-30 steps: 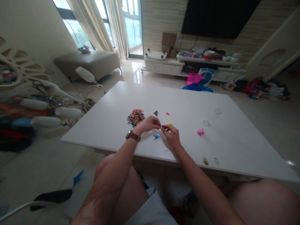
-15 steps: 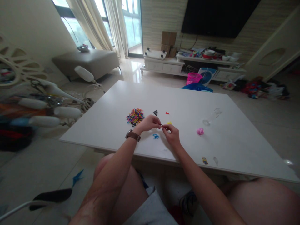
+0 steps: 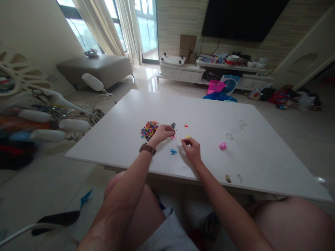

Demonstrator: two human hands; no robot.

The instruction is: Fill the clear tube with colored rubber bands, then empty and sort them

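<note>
My left hand (image 3: 165, 131), with a watch on its wrist, is closed in a pinch with a small black rubber band at its fingertips. It is over the table between the mixed pile of coloured rubber bands (image 3: 148, 130) and the black bands (image 3: 173, 124). Just under its fingers lie pink bands (image 3: 173, 137). To its right, my right hand (image 3: 192, 149) pinches a small orange-yellow rubber band (image 3: 181, 139). Yellow bands (image 3: 187, 136) lie right behind that hand, partly hidden. Red bands (image 3: 186, 125) are farther back, and blue bands (image 3: 173, 152) sit nearer me.
On the right of the white table (image 3: 209, 115) are a pink object (image 3: 223, 146) and a clear jar (image 3: 237, 129) on its side. A small yellow figure piece (image 3: 228, 178) and a clear piece (image 3: 240, 179) lie near the front edge. A lamp (image 3: 92, 82) stands beyond the left edge.
My hands have moved apart from where their fingertips met. The left has drawn back left toward the black bands, uncovering the pink ones, while the right stays nearly in place.
</note>
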